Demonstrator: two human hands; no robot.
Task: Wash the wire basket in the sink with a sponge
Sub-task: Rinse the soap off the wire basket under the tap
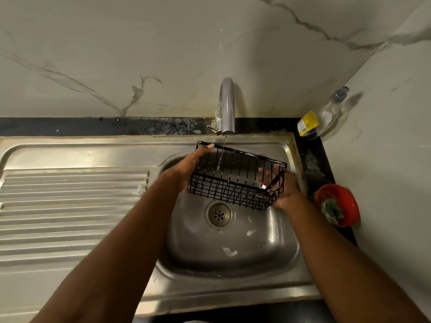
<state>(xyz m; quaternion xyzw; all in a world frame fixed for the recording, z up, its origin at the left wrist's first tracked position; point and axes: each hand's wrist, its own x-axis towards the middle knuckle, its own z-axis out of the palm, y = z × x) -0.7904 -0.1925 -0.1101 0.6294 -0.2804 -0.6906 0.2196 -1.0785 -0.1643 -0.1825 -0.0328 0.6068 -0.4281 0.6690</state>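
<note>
At frame centre the basket (233, 193) is hanging tilted over the sink (198, 241), clear of its walls, under the tap's (227, 106) stream. The left hand (191, 166) is gripping its left end, the right hand (288, 193) its right end. At right, a red bowl (345, 201) is holding a green scrubber (331, 209).

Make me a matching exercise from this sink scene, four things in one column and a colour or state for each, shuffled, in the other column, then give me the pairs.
Column one:
1. wire basket
2. tap
3. bowl
4. soap bottle

Column two:
A. clear, with a yellow label
B. held by the left hand and the right hand
C. red, with a green scrubber inside
D. running a thin stream

Pairs: 1-B, 2-D, 3-C, 4-A.
</note>
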